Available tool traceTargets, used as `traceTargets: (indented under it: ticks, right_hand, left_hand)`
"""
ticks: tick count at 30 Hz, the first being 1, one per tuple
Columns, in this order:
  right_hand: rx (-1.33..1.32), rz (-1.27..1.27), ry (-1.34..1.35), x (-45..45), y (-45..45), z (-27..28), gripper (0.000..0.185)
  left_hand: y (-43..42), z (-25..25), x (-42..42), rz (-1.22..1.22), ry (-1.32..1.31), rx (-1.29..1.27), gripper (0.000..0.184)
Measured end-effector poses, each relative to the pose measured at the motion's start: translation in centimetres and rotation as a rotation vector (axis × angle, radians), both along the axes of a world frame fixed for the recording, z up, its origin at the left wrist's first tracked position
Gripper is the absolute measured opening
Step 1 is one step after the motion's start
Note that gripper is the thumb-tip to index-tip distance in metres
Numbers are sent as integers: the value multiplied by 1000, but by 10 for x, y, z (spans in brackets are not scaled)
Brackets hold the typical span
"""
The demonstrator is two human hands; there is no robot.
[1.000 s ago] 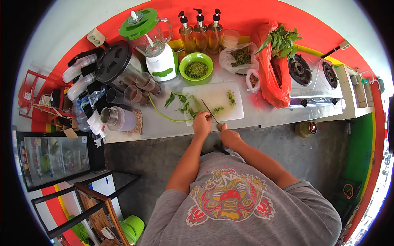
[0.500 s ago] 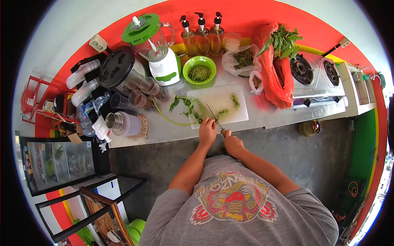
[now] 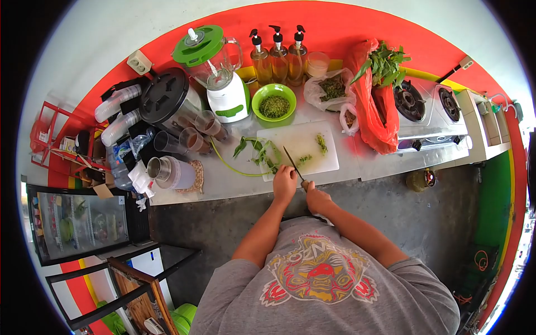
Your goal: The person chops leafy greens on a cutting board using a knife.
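Note:
My right hand [image 3: 316, 196] is wrapped round the handle of a knife [image 3: 292, 161], whose blade points up and left over the white cutting board [image 3: 329, 159]. Close beside the blade, my left hand [image 3: 285, 180] is closed on the green stems [image 3: 271, 164] at the board's front edge. Leaves [image 3: 258, 149] of the stems spread over the board's left side and onto the metal counter. Small cut green pieces [image 3: 321, 144] lie on the right of the board, with a few more near the blade. A green bowl [image 3: 274, 90] of chopped greens stands behind the board.
A blender [image 3: 228, 100], pump bottles [image 3: 278, 64] and a plastic bag of greens [image 3: 333, 88] stand at the back. To the right are a red bag [image 3: 379, 131] with leaves and a gas stove [image 3: 430, 128]. Cups [image 3: 194, 139] and a steel-necked jug [image 3: 176, 172] are at the left.
The view has shifted, so the counter and its things sit lower and slightly right in the frame. Both hands keep nearly the same places at the board's front edge, still holding stems and knife.

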State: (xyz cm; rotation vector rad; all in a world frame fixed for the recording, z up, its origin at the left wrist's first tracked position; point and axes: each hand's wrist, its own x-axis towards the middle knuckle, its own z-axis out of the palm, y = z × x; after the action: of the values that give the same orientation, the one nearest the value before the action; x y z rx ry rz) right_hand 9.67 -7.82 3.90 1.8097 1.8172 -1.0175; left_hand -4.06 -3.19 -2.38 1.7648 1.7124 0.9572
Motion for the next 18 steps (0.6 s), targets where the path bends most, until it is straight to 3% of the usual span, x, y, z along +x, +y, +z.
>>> traceTargets:
  ticks: [3, 8, 18]
  right_hand:
    - [-45, 25, -35, 1, 12, 19, 55]
    - [12, -79, 30, -4, -7, -2, 52]
    - [137, -236, 222, 15, -3, -9, 52]
  left_hand:
    - [0, -2, 1, 19, -27, -5, 8]
    - [1, 1, 0, 46, -37, 69, 5]
    - [5, 10, -5, 84, -72, -79, 7]
